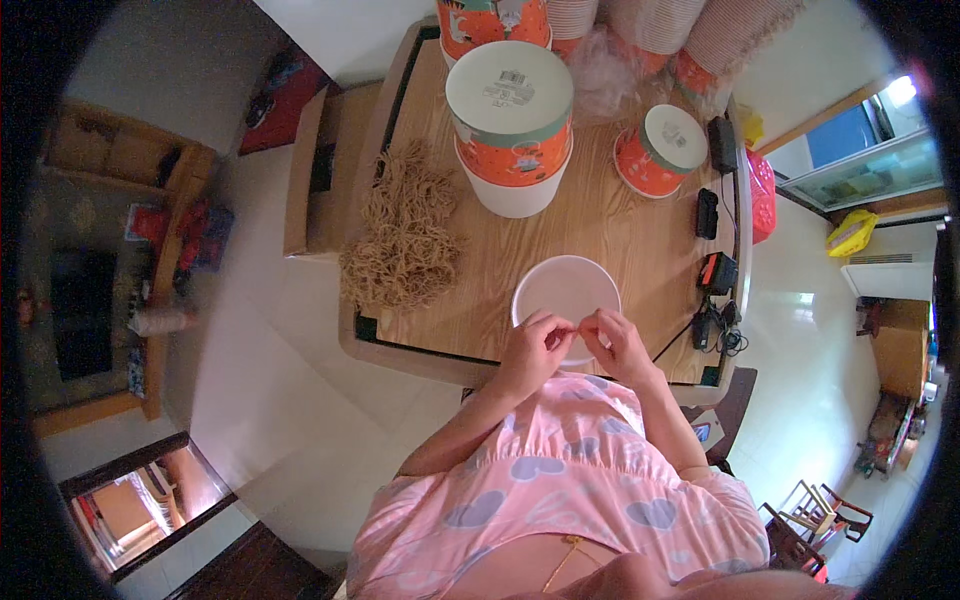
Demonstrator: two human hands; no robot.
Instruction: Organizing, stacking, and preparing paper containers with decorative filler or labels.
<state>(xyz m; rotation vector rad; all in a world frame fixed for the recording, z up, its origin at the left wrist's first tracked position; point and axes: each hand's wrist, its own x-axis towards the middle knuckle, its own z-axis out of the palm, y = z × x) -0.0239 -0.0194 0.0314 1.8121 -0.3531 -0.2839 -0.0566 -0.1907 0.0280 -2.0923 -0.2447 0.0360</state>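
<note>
Near the table's front edge, a white round paper bucket (566,285) stands with its open mouth toward me. My left hand (541,345) and my right hand (618,348) meet over the near part of its mouth. The fingers of both are closed in a pinch, with the tips almost touching. Whatever they pinch is too small to make out, and whether they touch the bucket's rim I cannot tell. Left of the bucket lies a tangled heap of tan paper cords (400,240).
Upside-down orange buckets with green bands stand farther back: a tall stack (515,155) and a smaller one (660,155). Behind them lie plastic-wrapped bucket stacks (655,25). Black adapters and cables (712,325) line the table's right edge. A cardboard box (315,190) stands left of the table.
</note>
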